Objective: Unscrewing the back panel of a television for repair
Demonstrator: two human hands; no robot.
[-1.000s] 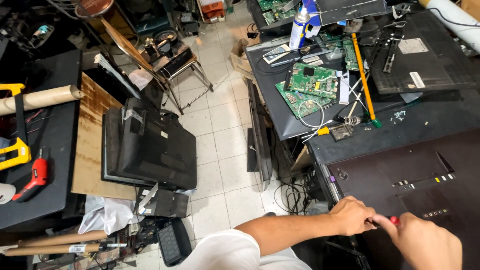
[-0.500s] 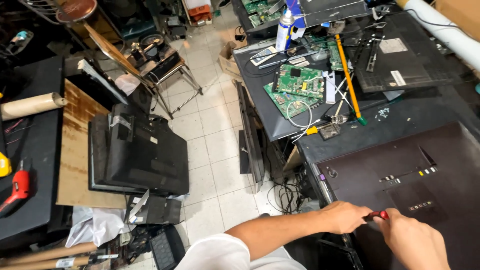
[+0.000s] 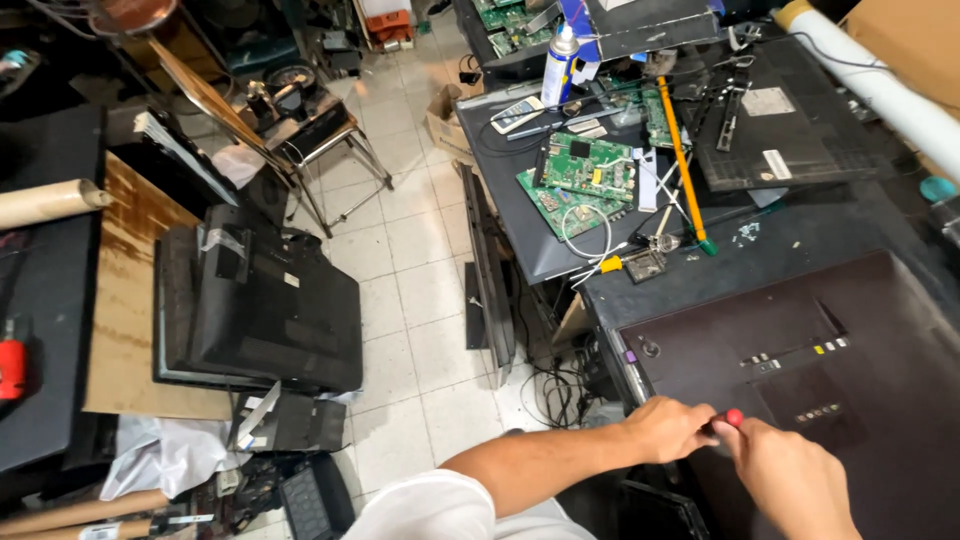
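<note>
A large dark television back panel [image 3: 800,340] lies flat on the bench at the lower right. Both my hands meet at its near edge. My left hand [image 3: 665,430] reaches in from the left on a bare forearm with a white sleeve, its fingers curled around the front of a red-handled screwdriver [image 3: 734,417]. My right hand [image 3: 790,480] is closed around the handle from the right, so only the red end shows between the two hands. The tip is hidden.
Behind the panel the bench holds green circuit boards [image 3: 585,170], a spray can [image 3: 562,65], a long yellow-shafted tool [image 3: 682,160] and another dark panel [image 3: 790,110]. Another television [image 3: 270,310] lies on the tiled floor at left, and a folding chair [image 3: 320,130] stands behind it.
Both hands stay together on the screwdriver at the panel's near edge. The view has drifted, so the bench and floor sit lower and more to the left in frame.
</note>
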